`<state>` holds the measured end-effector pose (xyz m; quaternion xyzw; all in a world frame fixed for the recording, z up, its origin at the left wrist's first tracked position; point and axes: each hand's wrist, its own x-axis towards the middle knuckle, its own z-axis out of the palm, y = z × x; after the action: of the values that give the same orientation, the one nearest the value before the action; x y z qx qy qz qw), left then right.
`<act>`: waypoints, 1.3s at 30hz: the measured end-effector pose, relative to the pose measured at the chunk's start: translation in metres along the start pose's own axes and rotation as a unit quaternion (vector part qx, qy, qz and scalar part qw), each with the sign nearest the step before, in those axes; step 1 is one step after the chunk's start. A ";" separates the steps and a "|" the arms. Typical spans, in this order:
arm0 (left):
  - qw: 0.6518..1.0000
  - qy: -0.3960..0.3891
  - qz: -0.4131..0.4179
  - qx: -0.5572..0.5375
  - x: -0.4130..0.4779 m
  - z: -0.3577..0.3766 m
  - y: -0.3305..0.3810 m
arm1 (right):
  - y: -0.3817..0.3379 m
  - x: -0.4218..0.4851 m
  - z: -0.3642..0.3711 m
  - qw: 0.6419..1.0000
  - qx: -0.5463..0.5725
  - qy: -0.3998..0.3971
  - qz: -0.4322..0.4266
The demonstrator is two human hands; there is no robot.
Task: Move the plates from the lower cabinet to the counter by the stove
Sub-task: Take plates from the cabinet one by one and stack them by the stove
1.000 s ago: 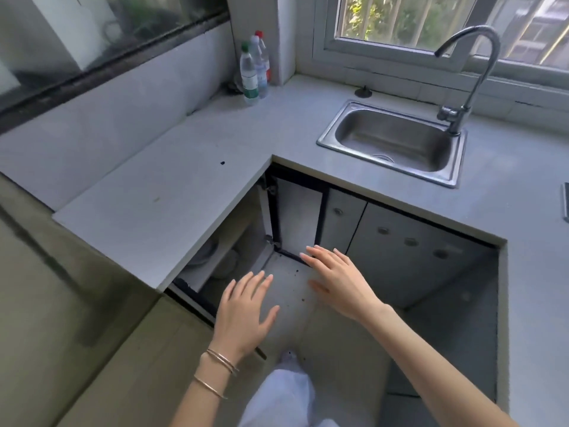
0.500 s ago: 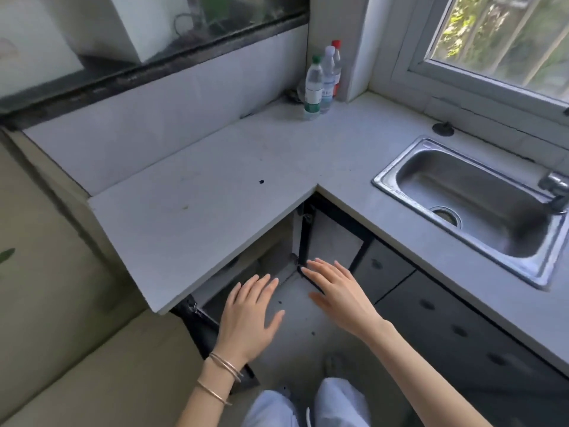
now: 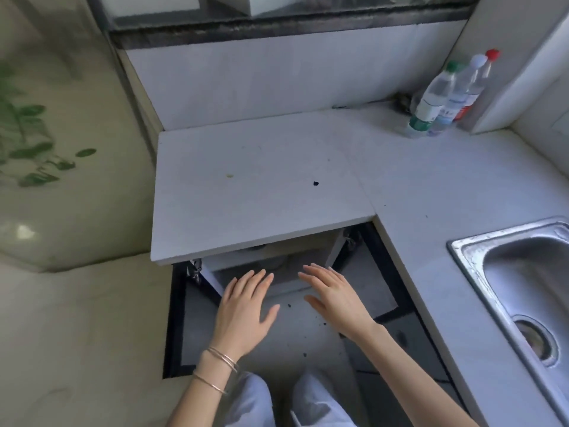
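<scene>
The lower cabinet (image 3: 271, 260) stands open under the white counter (image 3: 252, 186), both doors swung outward. Deep in its shadow, pale rounded dishes (image 3: 281, 262) show only as edges; I cannot make out single plates. My left hand (image 3: 244, 312), with thin bangles on the wrist, hovers flat and empty in front of the opening. My right hand (image 3: 335, 295) is held beside it, fingers spread, also empty, pointing toward the cabinet. Neither hand touches anything.
Three plastic bottles (image 3: 446, 97) stand in the counter's back right corner. A steel sink (image 3: 523, 288) is set into the counter at the right. The open left door (image 3: 181, 322) and right door (image 3: 378, 272) flank my hands. My knees are below.
The view has swung left and now faces the cabinet opening squarely. Both hands have stayed empty and spread, now centred in front of the opening.
</scene>
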<state>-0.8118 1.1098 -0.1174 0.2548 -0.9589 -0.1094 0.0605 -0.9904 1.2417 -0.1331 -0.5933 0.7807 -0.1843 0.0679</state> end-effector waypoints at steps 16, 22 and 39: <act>0.993 0.067 -0.090 0.027 0.069 0.247 -0.129 | 0.107 0.120 0.250 0.983 0.120 0.137 0.015; 0.987 0.118 -0.096 0.061 0.097 0.336 -0.183 | 0.155 0.175 0.353 0.979 0.121 0.150 -0.063; 0.975 0.193 -0.073 0.081 0.113 0.418 -0.228 | 0.200 0.231 0.433 0.932 0.054 0.302 -0.194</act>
<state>-0.8729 0.9348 -0.5703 0.3445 -0.9135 0.0154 0.2158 -1.0962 0.9779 -0.5807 -0.6450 0.6225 -0.4066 -0.1764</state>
